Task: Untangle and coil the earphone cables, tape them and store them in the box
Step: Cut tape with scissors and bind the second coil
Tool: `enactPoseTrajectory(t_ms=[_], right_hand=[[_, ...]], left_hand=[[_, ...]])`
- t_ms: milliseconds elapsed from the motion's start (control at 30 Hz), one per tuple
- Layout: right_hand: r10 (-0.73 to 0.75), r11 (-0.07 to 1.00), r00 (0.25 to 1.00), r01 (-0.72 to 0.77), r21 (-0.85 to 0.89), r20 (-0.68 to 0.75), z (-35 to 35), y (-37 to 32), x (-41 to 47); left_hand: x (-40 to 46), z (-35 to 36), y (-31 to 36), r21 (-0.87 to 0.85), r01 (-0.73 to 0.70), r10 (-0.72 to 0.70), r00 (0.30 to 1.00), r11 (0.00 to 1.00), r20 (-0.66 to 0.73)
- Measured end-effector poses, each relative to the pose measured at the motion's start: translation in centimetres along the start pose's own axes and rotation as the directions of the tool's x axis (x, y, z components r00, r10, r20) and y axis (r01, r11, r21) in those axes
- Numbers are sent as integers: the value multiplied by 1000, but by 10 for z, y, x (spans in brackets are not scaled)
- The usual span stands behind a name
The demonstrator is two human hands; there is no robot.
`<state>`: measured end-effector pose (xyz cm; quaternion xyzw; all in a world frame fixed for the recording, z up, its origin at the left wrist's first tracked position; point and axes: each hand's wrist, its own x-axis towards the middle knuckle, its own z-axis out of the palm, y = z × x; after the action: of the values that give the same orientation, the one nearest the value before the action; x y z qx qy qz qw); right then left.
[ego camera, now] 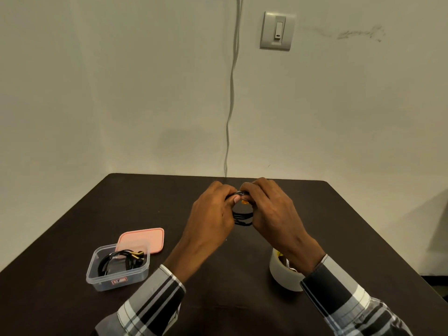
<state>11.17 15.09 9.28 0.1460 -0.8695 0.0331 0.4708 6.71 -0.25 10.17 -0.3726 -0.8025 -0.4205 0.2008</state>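
I note a black coil (242,215) of earphone cable held above the table (339,214), between both hands at the far centre. The left hand (213,214) pinches the top of the coil, thumb and fingertips closed on the strands; the right hand (271,212) meets it from the other side, its fingers (252,187) curled over the same top section and closed on it. A small orange piece (244,202) shows just below the meeting fingertips, inside the loop; I cannot tell what it is. The lower arc of the coil hangs free between the two palms. Well below and to the left of the left hand's fingers stands the clear box (116,270), open, with another black cable (114,260) lying inside it, gold-tipped ends towards its far right corner. The pink lid (143,240) lies flat just behind the box, touching or nearly touching its far edge. Under the right wrist, near my side of the table, stands a white tape roll (281,272), partly covered by the checked sleeve (339,292). A matching sleeve covers the left forearm.
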Motion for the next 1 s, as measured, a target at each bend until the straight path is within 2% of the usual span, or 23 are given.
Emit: enactPoseTrajectory(t_ms=[100, 233, 333, 433, 567, 767, 833, 900, 933, 1000], right_hand=[[15, 994, 999, -19, 107, 34, -4, 3, 1], [99, 945, 994, -108, 307, 45, -7, 8, -1], [81, 947, 994, -99, 304, 70, -9, 12, -1], [41, 980, 989, -68, 187, 142, -12, 12, -1], [102, 986, 965, -130, 101, 242, -12, 9, -2], [52, 998, 969, -58, 15, 241, -10, 7, -2], [33, 999, 971, -42, 33, 236, -10, 8, -2], [82, 976, 973, -122, 181, 214, -13, 8, 0], [162, 925, 958, -231, 301, 237, -16, 8, 2], [335, 704, 855, -506, 499, 395, -23, 9, 7]], left_hand=[[3, -5, -4, -212, 157, -127, 981, 965, 148], [4, -17, -1, -470, 351, -193, 916, 810, 352], [6, -19, -2, -504, 431, -217, 877, 749, 428], [6, -19, -4, -514, 474, -228, 853, 715, 469], [5, -18, -4, -529, 482, -213, 845, 698, 490], [8, -17, 1, -550, 599, -279, 782, 582, 557], [8, -15, 3, -549, 606, -298, 781, 575, 549], [9, -14, 1, -560, 593, -321, 797, 579, 511], [9, -15, 0, -560, 586, -333, 804, 586, 492], [10, -15, -2, -543, 570, -346, 816, 616, 463]])
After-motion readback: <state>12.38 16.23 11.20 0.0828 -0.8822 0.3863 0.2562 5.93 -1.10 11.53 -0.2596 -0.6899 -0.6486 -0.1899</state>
